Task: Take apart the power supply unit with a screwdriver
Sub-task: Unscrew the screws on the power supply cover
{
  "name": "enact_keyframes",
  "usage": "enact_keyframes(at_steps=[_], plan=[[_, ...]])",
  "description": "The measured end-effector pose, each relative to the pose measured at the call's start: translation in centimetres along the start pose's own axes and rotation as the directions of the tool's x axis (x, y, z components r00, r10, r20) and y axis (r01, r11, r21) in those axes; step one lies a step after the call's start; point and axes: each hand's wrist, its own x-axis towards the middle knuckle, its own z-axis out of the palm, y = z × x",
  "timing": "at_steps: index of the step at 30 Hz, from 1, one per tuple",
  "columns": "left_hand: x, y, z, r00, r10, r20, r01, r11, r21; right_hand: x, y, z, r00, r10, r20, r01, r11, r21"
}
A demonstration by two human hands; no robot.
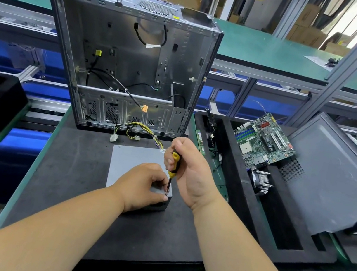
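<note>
Nearest, the person's left hand (143, 185) curls over the near right corner of the grey power supply unit (131, 162), fingers bent around its edge, holding it flat on the black mat (74, 179). Just beside it, the right hand (186, 172) grips the yellow-and-black screwdriver (173, 165) upright, tip down at that same corner. Behind the unit its wire bundle (135, 131) trails toward the open computer case (126, 61), which stands upright at the mat's far edge. To the right, a motherboard (264, 142) leans in a black foam tray (231, 180), next to a grey side panel (332, 177).
</note>
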Motion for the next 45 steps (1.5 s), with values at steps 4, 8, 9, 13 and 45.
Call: enact_keyframes(at_steps=[4,8,9,13,45], plan=[[0.0,0.1,-0.1,1.000,0.001,-0.008,-0.001,1.000,0.023,0.0,-0.2,-0.5,1.000,-0.005,-0.007,0.005,1.000,0.010],[0.0,0.3,-0.2,1.000,-0.003,-0.007,0.003,0.999,0.033,-0.1,-0.6,-0.9,1.000,0.023,0.008,-0.023,1.000,0.020],[0.1,0.3,-0.1,1.000,-0.005,-0.005,0.006,0.999,0.035,0.0,-0.6,-1.0,1.000,0.025,0.003,-0.025,1.000,0.018],[0.0,0.2,-0.1,1.000,-0.004,-0.005,0.004,0.999,0.033,0.0,-0.9,-1.2,1.000,0.010,-0.020,-0.009,0.999,0.051],[-0.1,0.4,-0.3,0.999,-0.034,0.012,0.034,0.999,-0.014,0.4,-0.1,-0.8,0.996,0.035,-0.082,-0.023,0.989,0.148]])
